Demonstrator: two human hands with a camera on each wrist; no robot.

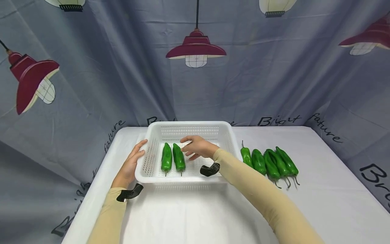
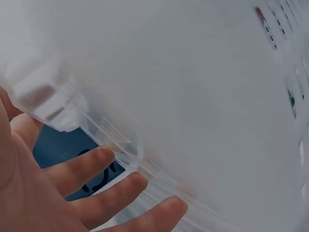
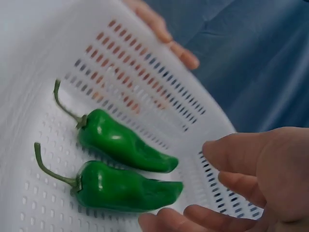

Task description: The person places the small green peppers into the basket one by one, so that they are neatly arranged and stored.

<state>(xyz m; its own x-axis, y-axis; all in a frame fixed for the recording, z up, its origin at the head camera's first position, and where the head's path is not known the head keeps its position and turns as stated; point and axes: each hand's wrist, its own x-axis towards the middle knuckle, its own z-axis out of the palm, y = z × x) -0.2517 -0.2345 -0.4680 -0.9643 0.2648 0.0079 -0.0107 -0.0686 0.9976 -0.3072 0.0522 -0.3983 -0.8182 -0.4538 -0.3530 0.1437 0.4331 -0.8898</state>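
A white perforated plastic basket [image 1: 186,179] stands on the table with two green peppers lying side by side in it, a left pepper [image 1: 166,158] and a right pepper [image 1: 179,158]. My left hand [image 1: 129,166] rests against the basket's left side, its fingers extended along the wall. Over the inside of the basket hovers my right hand [image 1: 199,147], just right of the right pepper. Its fingers are spread and nothing is between them in the right wrist view, where the fingertips [image 3: 166,220] lie near the closer pepper [image 3: 128,187].
Several more green peppers [image 1: 259,162] lie in a row on the white table [image 1: 323,189], right of the basket. A grey-blue curtain [image 1: 243,84] printed with lamps and lettering hangs behind the table and at its sides.
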